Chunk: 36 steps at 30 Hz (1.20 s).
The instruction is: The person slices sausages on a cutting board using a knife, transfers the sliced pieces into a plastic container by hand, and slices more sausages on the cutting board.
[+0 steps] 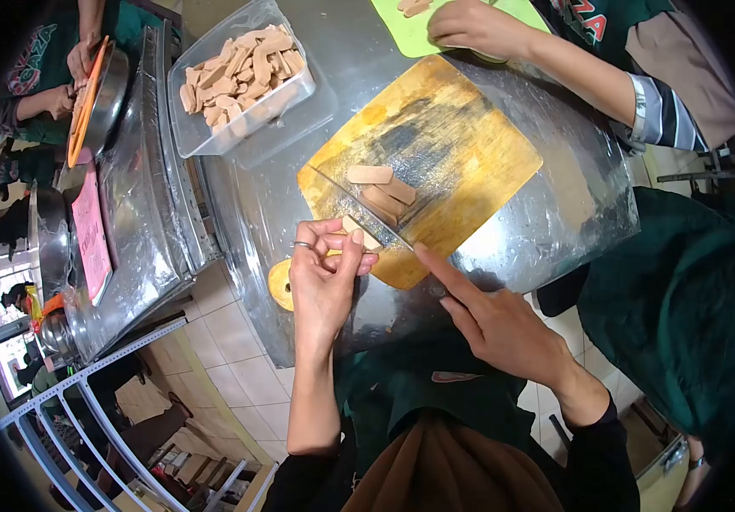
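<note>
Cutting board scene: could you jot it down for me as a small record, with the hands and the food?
Left hand: pinches a tan piece at the blade
Right hand: holds the knife, index finger extended toward the blade
Cutting board: yellow, darkly stained; several tan strips on it
Clear tub: heaped with similar strips
Co-worker's hand: at a green board
</note>
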### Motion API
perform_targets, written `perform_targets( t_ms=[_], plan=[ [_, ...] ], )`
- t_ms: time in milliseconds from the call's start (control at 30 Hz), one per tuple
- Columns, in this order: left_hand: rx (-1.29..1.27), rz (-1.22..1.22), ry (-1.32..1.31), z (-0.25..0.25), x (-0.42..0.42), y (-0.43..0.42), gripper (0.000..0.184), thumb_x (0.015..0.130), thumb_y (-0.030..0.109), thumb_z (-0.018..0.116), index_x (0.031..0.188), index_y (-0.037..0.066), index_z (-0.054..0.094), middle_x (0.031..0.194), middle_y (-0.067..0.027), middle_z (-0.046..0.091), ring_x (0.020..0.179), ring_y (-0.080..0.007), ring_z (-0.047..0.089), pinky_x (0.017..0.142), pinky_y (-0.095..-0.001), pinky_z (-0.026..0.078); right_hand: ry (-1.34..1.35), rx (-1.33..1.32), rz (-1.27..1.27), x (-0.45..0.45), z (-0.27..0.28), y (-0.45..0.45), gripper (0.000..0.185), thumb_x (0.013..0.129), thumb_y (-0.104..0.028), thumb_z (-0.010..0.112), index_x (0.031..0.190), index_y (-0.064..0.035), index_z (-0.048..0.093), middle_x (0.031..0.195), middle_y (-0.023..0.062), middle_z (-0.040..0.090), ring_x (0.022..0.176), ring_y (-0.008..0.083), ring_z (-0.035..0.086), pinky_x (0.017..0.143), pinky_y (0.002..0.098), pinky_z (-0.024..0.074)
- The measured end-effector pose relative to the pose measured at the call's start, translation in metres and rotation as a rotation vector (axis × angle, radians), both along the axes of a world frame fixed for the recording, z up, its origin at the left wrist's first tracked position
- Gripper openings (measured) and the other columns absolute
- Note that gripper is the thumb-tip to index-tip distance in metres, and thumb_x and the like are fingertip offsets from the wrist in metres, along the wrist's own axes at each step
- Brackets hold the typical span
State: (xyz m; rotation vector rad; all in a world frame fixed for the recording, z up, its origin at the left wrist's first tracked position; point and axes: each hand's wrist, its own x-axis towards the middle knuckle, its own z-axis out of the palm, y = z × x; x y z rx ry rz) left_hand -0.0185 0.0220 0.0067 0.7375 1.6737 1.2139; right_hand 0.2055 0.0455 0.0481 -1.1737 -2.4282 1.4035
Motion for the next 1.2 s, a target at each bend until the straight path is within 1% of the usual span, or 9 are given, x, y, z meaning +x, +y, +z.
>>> perform_targets(
  t_ms=[133,400,467,533,733,833,933,1133,1200],
  plan=[
    [0.001,-0.012,-0.011,0.003,0.0,0.001,0.024,0.099,0.012,0.062,0.114,-0.002,0.049,0.086,-0.0092,0.067,0.071,-0.0128,0.069,0.065,-0.0227,0.056,0.123,-0.075,-0.045,0.007,0.003,-0.018,0.067,0.101,-0.012,0.05,0.159,-0.0187,0.017,0.064,0.0196,0.063,0.052,0.0378,0.062,0.05,0.0475,0.0511],
    [0.017,-0.014,-0.045,0.001,-0.004,-0.001,0.025,0.099,0.008,0.061,0.116,-0.005,0.047,0.087,-0.0121,0.067,0.074,-0.0159,0.07,0.068,-0.0239,0.057,0.114,-0.147,-0.031,0.015,0.011,-0.032,0.067,0.102,-0.014,0.05,0.159,-0.0199,0.015,0.074,0.0221,0.068,0.055,0.0396,0.064,0.05,0.0474,0.0513],
    [0.034,-0.021,-0.076,-0.001,-0.005,-0.002,0.024,0.099,0.008,0.06,0.115,-0.004,0.047,0.088,-0.0122,0.067,0.075,-0.0156,0.07,0.068,-0.0241,0.057,0.066,-0.185,-0.018,0.014,0.012,-0.031,0.067,0.101,-0.013,0.051,0.159,-0.0176,0.018,0.091,0.0219,0.066,0.062,0.04,0.065,0.056,0.0469,0.0521],
    [0.05,-0.022,-0.101,-0.001,-0.005,-0.002,0.024,0.1,0.007,0.06,0.115,-0.004,0.046,0.088,-0.0122,0.067,0.075,-0.0154,0.069,0.068,-0.0243,0.057,-0.033,-0.28,0.006,0.014,0.022,-0.026,0.066,0.099,-0.008,0.053,0.158,-0.0128,0.022,0.126,0.0218,0.063,0.074,0.0404,0.067,0.068,0.0458,0.0533],
    [0.043,-0.017,-0.109,0.003,-0.004,-0.001,0.019,0.1,0.005,0.058,0.112,-0.002,0.045,0.089,-0.0114,0.067,0.076,-0.0146,0.069,0.068,-0.0245,0.057,-0.1,-0.306,0.035,0.011,0.027,-0.022,0.066,0.099,-0.008,0.053,0.158,-0.0147,0.022,0.095,0.0227,0.07,0.069,0.0399,0.066,0.059,0.0479,0.0513],
    [0.025,-0.021,-0.09,0.004,-0.003,-0.001,0.016,0.1,0.003,0.056,0.111,-0.001,0.045,0.092,-0.0114,0.067,0.077,-0.0145,0.07,0.069,-0.0248,0.059,-0.068,-0.322,0.009,0.009,0.024,-0.021,0.066,0.099,-0.008,0.053,0.157,-0.015,0.023,0.098,0.0239,0.069,0.07,0.0398,0.067,0.058,0.048,0.0513],
    [0.047,-0.036,-0.099,0.001,-0.004,-0.003,0.014,0.1,0.001,0.054,0.111,-0.001,0.045,0.096,-0.012,0.067,0.079,-0.0148,0.071,0.071,-0.0252,0.06,0.033,-0.256,-0.017,0.0,0.016,-0.018,0.066,0.099,-0.009,0.054,0.157,-0.0159,0.024,0.086,0.0221,0.068,0.064,0.0391,0.065,0.056,0.0479,0.0509],
    [0.037,-0.015,-0.13,0.008,-0.001,0.0,0.014,0.101,0.0,0.053,0.111,-0.002,0.044,0.1,-0.0125,0.067,0.081,-0.0163,0.072,0.073,-0.0257,0.061,-0.012,-0.169,0.012,-0.029,-0.003,0.003,0.069,0.097,-0.009,0.056,0.157,-0.0189,0.024,0.061,0.0162,0.061,0.053,0.0389,0.061,0.053,0.0486,0.0497],
    [0.034,-0.007,-0.154,0.01,0.001,0.001,0.014,0.101,0.0,0.054,0.111,-0.002,0.045,0.099,-0.0124,0.066,0.082,-0.0168,0.072,0.073,-0.0258,0.061,-0.052,-0.229,0.034,-0.029,0.005,0.008,0.07,0.097,-0.008,0.056,0.157,-0.018,0.022,0.067,0.0184,0.064,0.055,0.0395,0.062,0.053,0.0489,0.0498]
  ],
)
